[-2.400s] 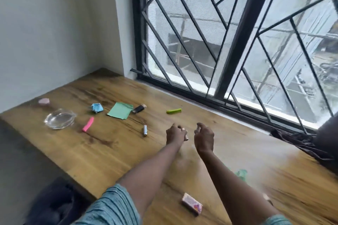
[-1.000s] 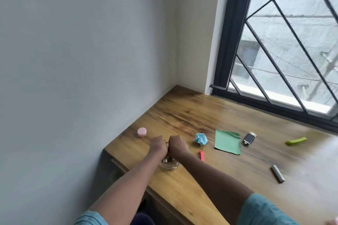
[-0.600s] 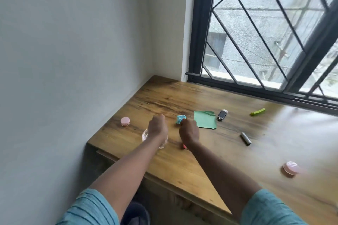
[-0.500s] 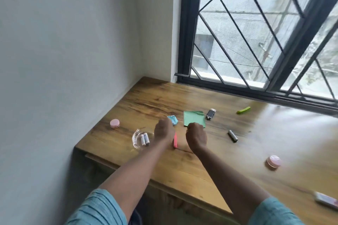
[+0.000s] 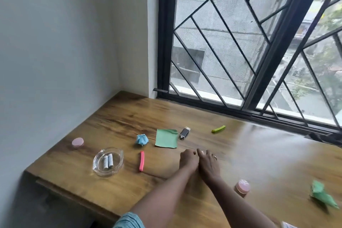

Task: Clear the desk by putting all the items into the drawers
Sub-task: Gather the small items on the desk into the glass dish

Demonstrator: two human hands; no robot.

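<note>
Now left hand [image 5: 188, 160] and right hand [image 5: 208, 162] side by side, fingers [image 5: 186, 153] curled down onto surface [image 5: 259, 153] (grip hidden, cannot tell what, if anything, they hold). Green note [image 5: 166, 138] just beyond fingers; pink clip [image 5: 141, 161] left of them; glass dish [image 5: 121, 155] with two batteries [image 5: 107, 161] farther left.

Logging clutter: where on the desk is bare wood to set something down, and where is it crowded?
Bare: the back strip of desk between the wall corner and the green paper; the wide stretch right of the green clip, along the window frame. Crowded: the left band from pink jar and glass dish to USB stick.
</note>
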